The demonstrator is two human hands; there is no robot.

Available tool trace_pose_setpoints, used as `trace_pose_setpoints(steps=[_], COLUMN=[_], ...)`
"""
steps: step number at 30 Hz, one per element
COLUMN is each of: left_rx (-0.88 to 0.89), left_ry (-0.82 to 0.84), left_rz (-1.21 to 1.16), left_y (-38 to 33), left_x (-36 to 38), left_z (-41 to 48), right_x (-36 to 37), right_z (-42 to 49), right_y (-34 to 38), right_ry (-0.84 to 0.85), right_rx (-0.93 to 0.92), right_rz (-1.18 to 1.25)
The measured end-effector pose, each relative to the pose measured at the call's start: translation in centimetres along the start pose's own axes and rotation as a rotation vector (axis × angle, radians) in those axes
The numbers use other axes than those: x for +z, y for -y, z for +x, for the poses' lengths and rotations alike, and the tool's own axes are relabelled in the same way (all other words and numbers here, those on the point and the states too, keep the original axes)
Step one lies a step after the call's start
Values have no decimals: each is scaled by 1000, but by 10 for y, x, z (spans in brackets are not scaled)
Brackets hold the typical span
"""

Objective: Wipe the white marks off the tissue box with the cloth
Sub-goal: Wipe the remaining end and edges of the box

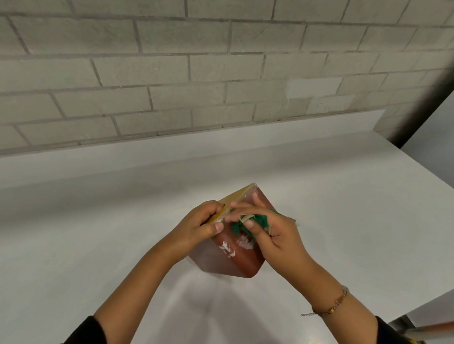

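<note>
A reddish-brown tissue box (242,261) with a tan upper edge stands tilted on the white counter (91,233). White smears (229,248) show on its near face. My left hand (200,228) grips the box's upper left edge and steadies it. My right hand (275,235) presses a crumpled green cloth (241,225) against the box face, just above the smears. Part of the cloth is hidden under my fingers.
A grey brick wall (187,68) rises behind the counter's white back ledge (166,149). The counter's right edge (439,188) drops off beside a white surface. A reddish rod (448,327) crosses the lower right corner.
</note>
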State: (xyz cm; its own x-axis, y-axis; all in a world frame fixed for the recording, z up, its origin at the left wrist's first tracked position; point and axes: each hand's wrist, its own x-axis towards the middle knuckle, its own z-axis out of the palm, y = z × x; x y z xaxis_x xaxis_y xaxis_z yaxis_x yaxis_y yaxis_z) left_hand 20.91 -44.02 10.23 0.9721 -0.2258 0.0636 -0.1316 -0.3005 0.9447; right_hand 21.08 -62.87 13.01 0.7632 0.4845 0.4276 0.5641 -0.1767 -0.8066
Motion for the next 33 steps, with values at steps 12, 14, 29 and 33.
trace_pose_setpoints(steps=[12, 14, 29, 33], left_rx=[-50, -52, -101, -101], left_ry=[4, 5, -14, -4], left_rz=[-20, -26, -106, -81], left_y=[3, 3, 1, 1], left_x=[3, 4, 1, 4], left_z=[-1, -1, 1, -1], right_x=[-8, -1, -14, -3], right_z=[-18, -22, -18, -10], right_y=[-21, -24, -7, -14], right_ry=[-305, -333, -427, -405], right_rx=[74, 59, 201, 331], right_rz=[-131, -186, 27, -100])
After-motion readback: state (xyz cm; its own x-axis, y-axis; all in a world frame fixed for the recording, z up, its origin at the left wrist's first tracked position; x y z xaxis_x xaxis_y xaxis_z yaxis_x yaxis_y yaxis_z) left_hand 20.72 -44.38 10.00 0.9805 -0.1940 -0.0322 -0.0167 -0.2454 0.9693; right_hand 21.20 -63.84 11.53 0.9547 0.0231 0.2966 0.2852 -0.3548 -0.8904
